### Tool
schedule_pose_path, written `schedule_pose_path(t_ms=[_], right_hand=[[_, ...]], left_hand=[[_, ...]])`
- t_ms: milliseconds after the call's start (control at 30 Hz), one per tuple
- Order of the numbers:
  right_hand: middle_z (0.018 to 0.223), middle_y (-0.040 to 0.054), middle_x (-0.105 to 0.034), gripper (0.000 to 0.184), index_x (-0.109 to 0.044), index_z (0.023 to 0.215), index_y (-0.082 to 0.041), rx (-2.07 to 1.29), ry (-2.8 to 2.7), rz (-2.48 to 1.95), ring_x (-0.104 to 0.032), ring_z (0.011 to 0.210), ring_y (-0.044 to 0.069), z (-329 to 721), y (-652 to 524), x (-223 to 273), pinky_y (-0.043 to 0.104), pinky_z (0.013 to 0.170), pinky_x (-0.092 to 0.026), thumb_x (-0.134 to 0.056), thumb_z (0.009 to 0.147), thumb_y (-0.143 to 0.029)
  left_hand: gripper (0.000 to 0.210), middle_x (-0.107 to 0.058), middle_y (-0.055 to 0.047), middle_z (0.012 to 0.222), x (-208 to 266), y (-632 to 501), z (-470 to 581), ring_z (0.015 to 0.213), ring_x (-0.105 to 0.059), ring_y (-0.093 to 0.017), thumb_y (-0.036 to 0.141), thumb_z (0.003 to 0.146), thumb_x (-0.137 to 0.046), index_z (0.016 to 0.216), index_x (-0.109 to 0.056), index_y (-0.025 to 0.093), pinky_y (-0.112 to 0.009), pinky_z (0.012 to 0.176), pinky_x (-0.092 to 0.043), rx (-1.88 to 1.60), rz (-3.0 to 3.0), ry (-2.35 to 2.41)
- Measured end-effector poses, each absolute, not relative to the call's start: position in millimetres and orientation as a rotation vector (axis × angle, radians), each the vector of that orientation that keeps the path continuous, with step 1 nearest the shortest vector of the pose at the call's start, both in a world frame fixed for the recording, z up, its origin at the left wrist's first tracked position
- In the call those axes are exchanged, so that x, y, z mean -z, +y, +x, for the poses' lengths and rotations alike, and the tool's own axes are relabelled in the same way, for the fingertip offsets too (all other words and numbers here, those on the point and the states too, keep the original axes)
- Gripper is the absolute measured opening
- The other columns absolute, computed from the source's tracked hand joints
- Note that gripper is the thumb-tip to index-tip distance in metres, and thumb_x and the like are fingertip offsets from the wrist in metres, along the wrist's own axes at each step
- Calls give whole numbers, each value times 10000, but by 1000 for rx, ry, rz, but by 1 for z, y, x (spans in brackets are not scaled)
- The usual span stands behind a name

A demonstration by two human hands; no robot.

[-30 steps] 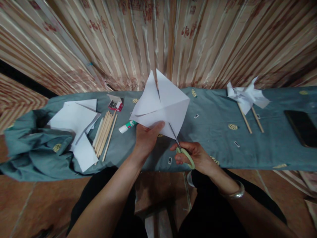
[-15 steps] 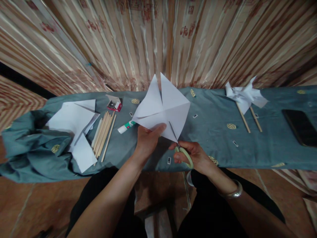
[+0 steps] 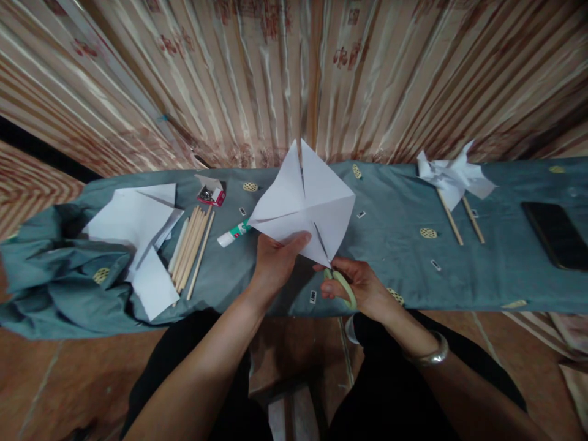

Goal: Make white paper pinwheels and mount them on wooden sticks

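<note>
A white square of paper [image 3: 316,190] with slits running in from its corners is gripped at its lower left edge by my left hand [image 3: 280,257], thumb on top. My right hand [image 3: 356,282] holds scissors [image 3: 342,286] with pale green handles. Their blades lie along the slit at the paper's near corner and are partly hidden by the sheet. Just left of the paper lies a glue stick [image 3: 233,234] with a green and white label, its far end covered by the sheet.
Wooden sticks [image 3: 190,248], an open small red box [image 3: 211,193] of metal bits and white paper sheets [image 3: 133,223] lie to the left on the blue-green cloth [image 3: 390,263]. Paper pinwheels [image 3: 452,177] on sticks and a dark phone [image 3: 555,236] are to the right. A curtain [image 3: 294,73] hangs behind.
The paper has shifted slightly and its far left flap now sits closer to the neighbouring one. Both hands keep their holds, and the scissors stay at the near corner.
</note>
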State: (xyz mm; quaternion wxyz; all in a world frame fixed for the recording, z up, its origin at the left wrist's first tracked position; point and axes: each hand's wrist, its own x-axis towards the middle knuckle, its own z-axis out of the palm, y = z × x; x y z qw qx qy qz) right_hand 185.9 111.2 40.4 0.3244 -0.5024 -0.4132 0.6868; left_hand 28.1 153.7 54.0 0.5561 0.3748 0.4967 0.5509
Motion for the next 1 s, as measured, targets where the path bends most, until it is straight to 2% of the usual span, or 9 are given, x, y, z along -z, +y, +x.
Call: schedule_pose_path(t_ms=[700, 1000], right_hand=[[569, -34, -655, 479, -703, 821, -176, -1813, -1048, -1326, -602, 504, 109, 183, 111, -37, 227, 516, -505, -899, 493, -465], [592, 7, -698, 488, -712, 820, -167, -1742, -1171, -1298, -601, 495, 116, 186, 113, -39, 233, 493, -492, -849, 556, -553]], left_hand=[[110, -757, -37, 792, -52, 153, 29, 745, -658, -213, 215, 622, -789, 718, -736, 203, -334, 730, -533, -1311, 861, 1163], [134, -746, -30, 774, -50, 151, 32, 712, -645, -186, 189, 608, -789, 727, -727, 183, -302, 696, -522, -1310, 846, 1146]])
